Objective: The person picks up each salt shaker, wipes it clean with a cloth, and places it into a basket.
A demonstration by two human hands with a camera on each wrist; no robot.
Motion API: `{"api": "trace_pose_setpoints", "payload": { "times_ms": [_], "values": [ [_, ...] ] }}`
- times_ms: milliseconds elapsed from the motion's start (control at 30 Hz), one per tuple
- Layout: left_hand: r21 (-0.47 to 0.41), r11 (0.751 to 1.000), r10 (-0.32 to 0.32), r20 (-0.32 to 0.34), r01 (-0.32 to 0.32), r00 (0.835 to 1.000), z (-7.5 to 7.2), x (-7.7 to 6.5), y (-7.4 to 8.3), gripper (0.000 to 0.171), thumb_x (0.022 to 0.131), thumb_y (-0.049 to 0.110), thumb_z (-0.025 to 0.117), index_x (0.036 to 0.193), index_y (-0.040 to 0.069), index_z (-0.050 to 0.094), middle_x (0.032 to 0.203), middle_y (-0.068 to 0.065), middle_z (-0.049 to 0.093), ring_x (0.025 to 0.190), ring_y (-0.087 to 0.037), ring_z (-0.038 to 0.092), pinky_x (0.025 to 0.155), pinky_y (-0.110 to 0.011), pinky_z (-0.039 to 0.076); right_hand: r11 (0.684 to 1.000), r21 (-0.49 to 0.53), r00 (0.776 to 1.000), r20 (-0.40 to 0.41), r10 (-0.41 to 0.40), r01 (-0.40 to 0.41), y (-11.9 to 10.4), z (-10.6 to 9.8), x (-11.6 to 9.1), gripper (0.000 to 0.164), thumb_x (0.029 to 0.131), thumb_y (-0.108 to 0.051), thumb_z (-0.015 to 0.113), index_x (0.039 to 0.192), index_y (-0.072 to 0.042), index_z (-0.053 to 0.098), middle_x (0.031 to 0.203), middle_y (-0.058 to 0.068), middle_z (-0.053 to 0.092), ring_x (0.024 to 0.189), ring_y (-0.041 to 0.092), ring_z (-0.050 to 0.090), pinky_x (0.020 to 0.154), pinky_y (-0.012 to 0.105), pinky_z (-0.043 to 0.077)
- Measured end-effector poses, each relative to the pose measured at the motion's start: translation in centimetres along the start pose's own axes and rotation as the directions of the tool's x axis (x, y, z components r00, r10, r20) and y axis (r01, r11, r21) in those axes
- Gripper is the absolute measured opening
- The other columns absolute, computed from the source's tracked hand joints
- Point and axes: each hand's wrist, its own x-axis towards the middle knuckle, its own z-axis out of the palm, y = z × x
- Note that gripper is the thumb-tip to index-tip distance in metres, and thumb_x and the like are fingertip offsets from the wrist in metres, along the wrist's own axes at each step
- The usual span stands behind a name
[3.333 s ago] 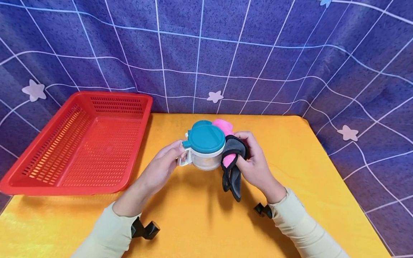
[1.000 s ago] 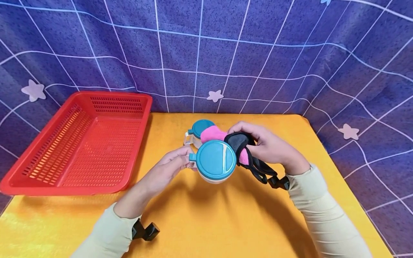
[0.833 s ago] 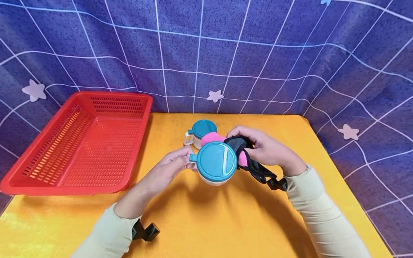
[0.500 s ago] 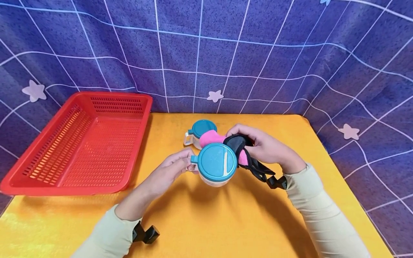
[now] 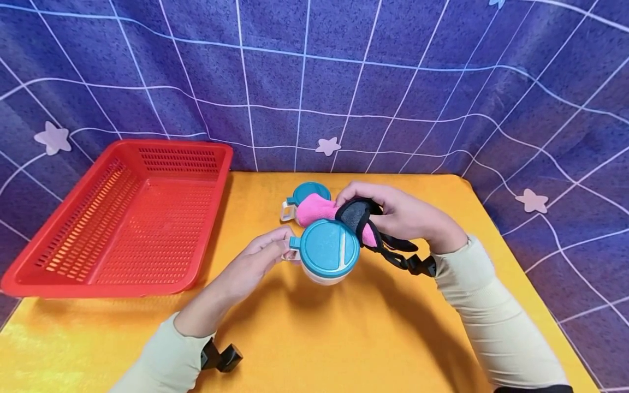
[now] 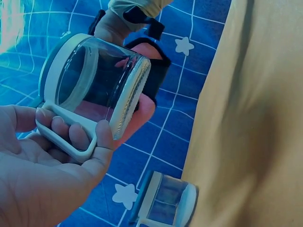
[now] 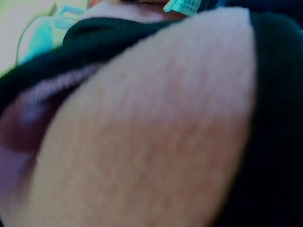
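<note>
My left hand point(image 5: 253, 267) holds a clear seasoning jar point(image 5: 324, 251) by its white loop handle, fingers curled through the loop in the left wrist view. The jar has a teal lid and hangs above the table. My right hand point(image 5: 405, 215) grips a bunched pink and grey cloth point(image 5: 314, 209) with black edging and dangling straps, at the jar's far right side. In the left wrist view, pink cloth shows behind the jar point(image 6: 90, 75); contact is hard to tell. The right wrist view is mostly blurred skin and dark edging.
A similar teal-lidded jar point(image 5: 310, 189) stands on the yellow table point(image 5: 314, 344) behind, partly hidden by the cloth. At left sits a red perforated basket point(image 5: 162, 229). A purple-blue curtain point(image 5: 393, 87) with white lines and stars closes off the back and right.
Since the oldest frame, the held jar has come closer to me, uncovering the second jar behind. Lately the right hand and cloth have shifted slightly left and away from me.
</note>
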Motion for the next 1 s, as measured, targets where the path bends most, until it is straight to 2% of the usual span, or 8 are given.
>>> {"api": "trace_pose_setpoints", "payload": {
  "times_ms": [200, 367, 500, 667, 833, 1000],
  "values": [
    [0.003, 1.0, -0.01, -0.001, 0.01, 1.0, 0.1, 0.0, 0.1, 0.024, 0.109, 0.011, 0.036, 0.091, -0.002, 0.046, 0.092, -0.01, 0.045, 0.096, -0.021, 0.05, 0.092, -0.033, 0.046, 0.996, 0.089, 1.0, 0.021, 0.014, -0.016, 1.8, 0.6, -0.3, 0.035, 0.09, -0.014, 0.074, 0.123, -0.011, 0.064, 0.117, 0.004, 0.065, 0.104, 0.026, 0.06, 0.092, 0.034, 0.048],
    [0.0, 1.0, -0.025, -0.011, 0.025, 1.0, 0.1, 0.0, 0.3, 0.025, 0.109, 0.012, 0.037, 0.091, 0.0, 0.049, 0.092, -0.01, 0.05, 0.098, -0.022, 0.056, 0.095, -0.033, 0.047, 0.993, 0.109, 0.999, 0.022, 0.033, -0.036, 2.9, 1.0, -0.6, 0.03, 0.095, -0.006, 0.07, 0.123, -0.012, 0.063, 0.117, 0.005, 0.065, 0.105, 0.026, 0.059, 0.092, 0.035, 0.048],
    [-0.01, 1.0, -0.025, -0.009, 0.025, 1.0, 0.1, 0.0, 0.3, 0.024, 0.108, 0.011, 0.036, 0.092, -0.001, 0.049, 0.092, -0.011, 0.049, 0.097, -0.022, 0.055, 0.095, -0.033, 0.048, 0.993, 0.112, 1.0, 0.005, 0.03, -0.03, 2.6, 0.8, -0.5, 0.029, 0.095, -0.002, 0.07, 0.122, -0.011, 0.063, 0.115, 0.005, 0.065, 0.104, 0.027, 0.06, 0.092, 0.035, 0.049],
    [0.001, 1.0, -0.027, 0.001, 0.027, 1.0, 0.2, 0.1, 0.1, 0.025, 0.109, 0.012, 0.036, 0.093, -0.003, 0.048, 0.092, -0.01, 0.048, 0.097, -0.022, 0.055, 0.094, -0.035, 0.048, 0.993, 0.116, 1.0, -0.019, -0.019, 0.021, 1.3, -0.1, -0.2, 0.029, 0.094, 0.006, 0.069, 0.118, -0.008, 0.065, 0.119, 0.008, 0.066, 0.114, 0.029, 0.059, 0.1, 0.036, 0.047],
    [0.008, 0.999, -0.033, 0.0, 0.033, 0.999, 0.3, 0.1, 0.0, 0.026, 0.11, 0.012, 0.035, 0.094, -0.005, 0.048, 0.092, -0.01, 0.048, 0.097, -0.023, 0.057, 0.093, -0.035, 0.048, 0.993, 0.052, 0.994, -0.031, -0.101, 0.103, -0.1, -0.4, 0.2, 0.033, 0.092, 0.013, 0.067, 0.115, -0.01, 0.068, 0.124, 0.007, 0.067, 0.126, 0.029, 0.058, 0.108, 0.041, 0.044],
    [0.004, 1.0, -0.011, 0.011, 0.011, 1.0, 0.2, 0.1, -0.1, 0.025, 0.11, 0.012, 0.035, 0.091, -0.003, 0.044, 0.091, -0.009, 0.044, 0.095, -0.023, 0.053, 0.091, -0.036, 0.047, 0.983, -0.069, 0.984, -0.042, -0.175, 0.172, -1.0, -0.1, 0.4, 0.035, 0.089, 0.013, 0.07, 0.112, -0.013, 0.069, 0.122, 0.004, 0.067, 0.124, 0.027, 0.059, 0.108, 0.041, 0.044]
  ]
}}
